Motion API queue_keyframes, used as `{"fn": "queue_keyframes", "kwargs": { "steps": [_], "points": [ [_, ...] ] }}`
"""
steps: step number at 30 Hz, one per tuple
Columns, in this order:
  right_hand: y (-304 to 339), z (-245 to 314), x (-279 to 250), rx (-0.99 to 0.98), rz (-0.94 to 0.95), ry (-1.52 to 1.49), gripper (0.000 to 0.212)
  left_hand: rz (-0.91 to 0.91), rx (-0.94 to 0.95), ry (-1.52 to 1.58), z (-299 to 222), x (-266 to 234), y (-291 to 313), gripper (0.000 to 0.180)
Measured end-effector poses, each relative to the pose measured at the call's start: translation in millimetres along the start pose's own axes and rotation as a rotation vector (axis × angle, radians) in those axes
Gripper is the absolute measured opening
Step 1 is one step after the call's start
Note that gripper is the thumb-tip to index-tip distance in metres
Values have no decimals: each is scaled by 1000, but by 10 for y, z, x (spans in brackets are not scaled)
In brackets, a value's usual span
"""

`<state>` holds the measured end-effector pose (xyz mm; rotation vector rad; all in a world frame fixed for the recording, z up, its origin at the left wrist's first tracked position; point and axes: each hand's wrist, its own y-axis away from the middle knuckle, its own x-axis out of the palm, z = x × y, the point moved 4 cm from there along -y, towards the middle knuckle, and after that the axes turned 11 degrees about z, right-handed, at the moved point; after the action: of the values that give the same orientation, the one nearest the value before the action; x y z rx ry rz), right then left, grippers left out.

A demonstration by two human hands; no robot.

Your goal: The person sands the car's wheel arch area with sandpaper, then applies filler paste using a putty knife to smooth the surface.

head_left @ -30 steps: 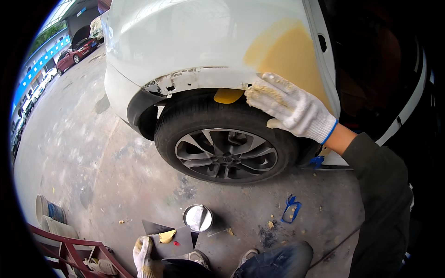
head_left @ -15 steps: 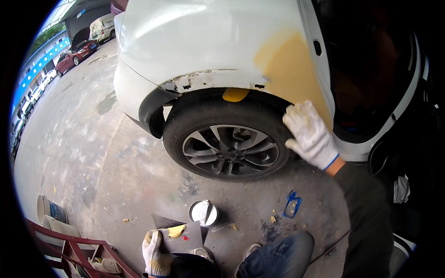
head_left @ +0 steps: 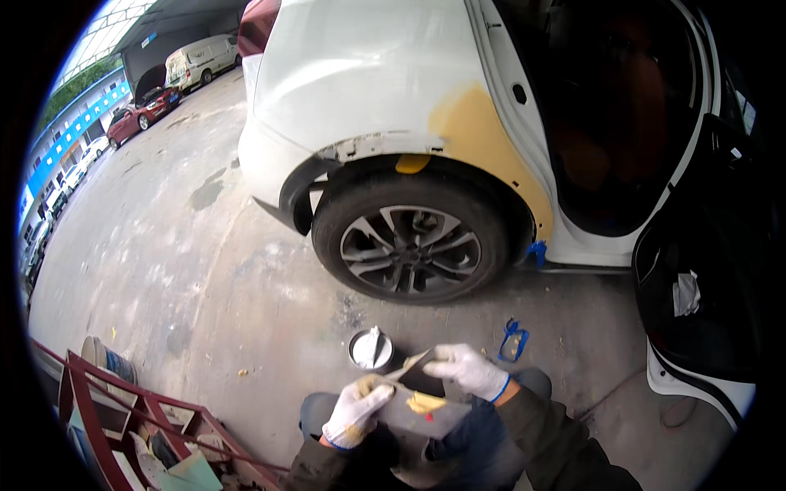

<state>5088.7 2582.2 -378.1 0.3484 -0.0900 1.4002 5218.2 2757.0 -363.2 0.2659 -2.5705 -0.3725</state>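
Note:
My left hand (head_left: 357, 412), in a white knit glove, grips the edge of a grey flat mixing plate (head_left: 422, 419). A lump of yellow filler (head_left: 426, 403) and a small red dab (head_left: 429, 417) lie on the plate. Also gloved, my right hand (head_left: 471, 372) pinches a thin flat scraper (head_left: 412, 366) just above the plate, its far end near my left fingers. Beyond them a white car panel (head_left: 352, 82) carries a broad yellow filler patch (head_left: 483, 131) from above the wheel arch to the door opening.
The rear wheel (head_left: 413, 250) stands ahead. A round can (head_left: 371, 350) with white stuff sits on the floor, near a blue frame-shaped item (head_left: 513, 340). At lower left is a dark red metal rack (head_left: 151, 409) beside a bucket (head_left: 106, 360). An open car door (head_left: 696, 270) juts out at right.
My right hand has come down from the yellow patch to the plate. My left hand has brought the plate up and right. The view has shifted, showing more of the open door.

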Motion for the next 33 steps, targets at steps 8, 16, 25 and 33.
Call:
{"fn": "queue_keyframes", "kwargs": {
  "steps": [8,16,25,33],
  "points": [
    [665,-705,-143,-205,-373,-697,27,-460,391,96,117,-166,135,20],
    [501,-495,254,-131,-325,-736,33,-400,528,452,155,-5,254,29],
    [544,-771,706,-124,-585,-692,41,-235,529,491,677,169,64,22],
    [657,-600,380,-192,-520,165,42,-622,788,156,489,-210,413,32]
  ]
}}
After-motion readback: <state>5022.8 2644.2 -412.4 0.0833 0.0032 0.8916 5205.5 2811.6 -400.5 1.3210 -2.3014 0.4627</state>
